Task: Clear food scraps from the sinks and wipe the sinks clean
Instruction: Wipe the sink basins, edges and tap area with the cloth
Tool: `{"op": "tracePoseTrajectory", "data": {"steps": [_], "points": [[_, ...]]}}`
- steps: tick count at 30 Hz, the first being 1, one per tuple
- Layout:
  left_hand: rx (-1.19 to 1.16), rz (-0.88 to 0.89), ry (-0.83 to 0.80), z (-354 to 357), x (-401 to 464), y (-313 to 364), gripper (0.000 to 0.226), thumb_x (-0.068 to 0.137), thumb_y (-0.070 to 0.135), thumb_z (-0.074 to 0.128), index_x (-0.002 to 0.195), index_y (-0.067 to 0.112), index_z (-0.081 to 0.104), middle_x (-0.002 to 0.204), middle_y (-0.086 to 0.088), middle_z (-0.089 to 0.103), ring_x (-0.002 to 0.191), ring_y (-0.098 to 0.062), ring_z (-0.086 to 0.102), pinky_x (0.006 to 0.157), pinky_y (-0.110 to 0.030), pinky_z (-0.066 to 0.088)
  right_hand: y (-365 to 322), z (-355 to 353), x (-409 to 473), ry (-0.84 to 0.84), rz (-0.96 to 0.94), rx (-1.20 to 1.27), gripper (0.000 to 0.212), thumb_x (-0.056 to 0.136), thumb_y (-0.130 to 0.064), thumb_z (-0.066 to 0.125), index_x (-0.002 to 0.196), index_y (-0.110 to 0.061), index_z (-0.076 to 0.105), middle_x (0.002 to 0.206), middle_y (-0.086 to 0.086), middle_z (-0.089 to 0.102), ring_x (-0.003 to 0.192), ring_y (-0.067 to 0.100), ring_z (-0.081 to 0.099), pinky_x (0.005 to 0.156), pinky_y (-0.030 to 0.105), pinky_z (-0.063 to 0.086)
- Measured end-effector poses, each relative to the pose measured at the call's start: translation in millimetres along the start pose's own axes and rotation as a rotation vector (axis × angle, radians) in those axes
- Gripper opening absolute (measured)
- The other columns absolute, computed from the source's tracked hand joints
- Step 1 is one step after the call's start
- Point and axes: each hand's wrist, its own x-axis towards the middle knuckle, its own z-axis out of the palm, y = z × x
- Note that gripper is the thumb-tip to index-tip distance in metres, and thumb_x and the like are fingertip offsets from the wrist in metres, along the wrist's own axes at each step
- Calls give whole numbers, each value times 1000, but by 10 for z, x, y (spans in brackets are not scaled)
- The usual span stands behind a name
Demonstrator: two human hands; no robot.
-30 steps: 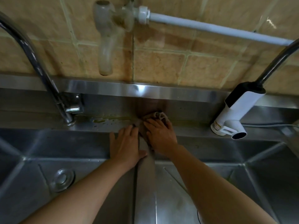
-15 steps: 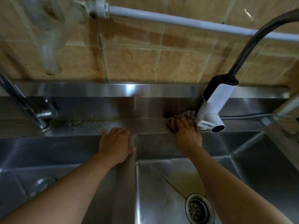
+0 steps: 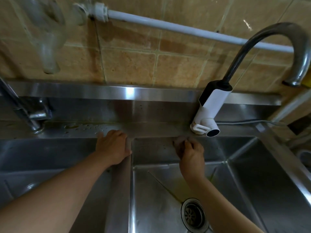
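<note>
My right hand [image 3: 191, 153] curls around a small, crumpled grey-brown cloth [image 3: 178, 141], pressing it against the upper back wall of the right-hand stainless steel sink basin [image 3: 244, 174], just under the back ledge. Most of the cloth is hidden beneath my fingers and blurred. My left hand [image 3: 113, 147] lies flat with relaxed fingers, holding nothing, on the steel divider [image 3: 117, 190] between the two basins where it joins the back ledge.

The steel looks smooth, hard and slick, with sharp folded creases running toward the round metal drain strainer [image 3: 195, 215] at the basin's near side. A yellowish film streaks the basin floor beside the strainer, so I judge wiping there is not yet done.

I see several risks. The cloth is bunched small, so it could slip out of my grip and drop toward the strainer. My bracing hand could slide, as water droplets [image 3: 84, 127] and a greenish smear lie on the back ledge to its left. Sweeping right along the ledge could knock the white plastic faucet body [image 3: 210, 111], which stands just beside my right hand and trails a thin grey cable [image 3: 244, 121] along the ledge; dampness there concerns me. The left-hand sink basin [image 3: 42, 157] lies in shadow.
</note>
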Motion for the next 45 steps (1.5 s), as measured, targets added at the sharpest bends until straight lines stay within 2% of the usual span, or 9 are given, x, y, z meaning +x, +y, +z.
{"op": "tracePoseTrajectory", "data": {"steps": [5, 9, 12, 16, 23, 26, 30, 34, 45], "points": [[17, 23, 72, -31, -84, -143, 73, 85, 56, 55, 145, 22, 30, 154, 4, 24, 141, -18, 21, 112, -42, 21, -215, -144, 244, 149, -156, 53, 46, 90, 0, 49, 135, -2, 42, 142, 18, 34, 121, 34, 42, 89, 40, 44], [20, -3, 77, -46, -110, -288, 70, 85, 57, 54, 143, 23, 34, 152, 4, 29, 138, -18, 28, 108, -39, 24, -215, -127, 688, -46, -55, -194, 51, 97, -17, 44, 144, -5, 29, 151, 18, 17, 134, 36, 31, 96, 41, 45], [-10, 0, 58, -13, -104, -332, 69, 86, 56, 54, 143, 23, 34, 150, 4, 31, 136, -18, 30, 109, -40, 23, -279, 2, 800, -139, -87, -246, 48, 97, -21, 38, 145, -14, 35, 150, 12, 27, 139, 38, 15, 109, 44, 31], [-47, 7, 46, 0, -94, -377, 69, 84, 56, 56, 142, 23, 36, 151, 4, 30, 137, -18, 29, 111, -44, 22, -541, 130, 771, -122, 36, -7, 42, 94, -25, 46, 135, -15, 46, 148, 17, 21, 134, 36, 25, 108, 42, 30], [-112, 13, 38, -2, -198, -586, 74, 88, 52, 55, 148, 23, 24, 158, 5, 14, 143, -18, 18, 112, -46, 18, -979, 220, 640, -284, -253, 50, 58, 90, -13, 54, 145, -16, 34, 149, 13, 30, 131, 34, 36, 105, 42, 37], [-98, -55, 94, -14, -282, -833, 71, 88, 48, 55, 148, 23, 25, 158, 6, 15, 144, -16, 17, 113, -43, 19, -766, 50, 674, -208, -165, 137, 59, 82, -8, 67, 135, -17, 44, 136, 15, 45, 115, 34, 52, 93, 45, 49], [-8, -179, 142, -47, -360, -1235, 68, 88, 47, 55, 145, 22, 28, 156, 5, 19, 141, -19, 21, 110, -41, 24, -570, -25, 729, -71, 48, -70, 51, 86, -8, 61, 135, -13, 49, 143, 17, 33, 125, 38, 39, 100, 46, 43], [14, -261, 115, -6, -439, -1531, 71, 86, 43, 58, 146, 23, 25, 150, 1, 26, 138, -21, 25, 107, -40, 26, -1062, 112, 643, -111, 34, -49, 35, 97, -14, 42, 129, -16, 55, 139, 16, 43, 124, 35, 44, 94, 39, 42], [-199, -180, 140, -27, -644, -2023, 69, 85, 24, 61, 146, 19, 29, 154, 0, 24, 141, -20, 24, 112, -38, 24, -2658, 689, 119, -200, -309, -4, 56, 91, -18, 49, 144, -23, 33, 148, 8, 29, 137, 32, 25, 108, 48, 28]]}}
